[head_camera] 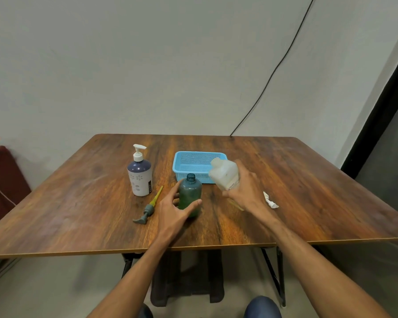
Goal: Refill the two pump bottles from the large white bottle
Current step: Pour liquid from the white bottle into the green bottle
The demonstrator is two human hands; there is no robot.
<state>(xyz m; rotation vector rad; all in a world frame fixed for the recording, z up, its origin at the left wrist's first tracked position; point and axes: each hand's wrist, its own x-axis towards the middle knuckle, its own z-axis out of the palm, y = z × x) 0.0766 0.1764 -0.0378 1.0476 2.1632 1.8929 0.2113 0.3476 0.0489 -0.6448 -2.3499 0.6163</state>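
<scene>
A green pump bottle [190, 195] stands upright in the middle of the table with its neck open and no pump on it. My left hand [173, 211] wraps around its lower body. The green bottle's pump head [147, 210] lies flat on the table to its left. My right hand [245, 191] grips the large white bottle [224, 172], lifted off the table and tilted with its top toward the green bottle; it looks blurred. A second pump bottle [140, 174], white with a dark blue top and white pump fitted, stands further left.
A blue plastic basket [194, 158] sits behind the green bottle. A small white cap or scrap [270, 200] lies to the right of my right hand. The wooden table [308, 191] backs onto a wall with a black cable [274, 72]. A dark red seat [2, 180] stands at left.
</scene>
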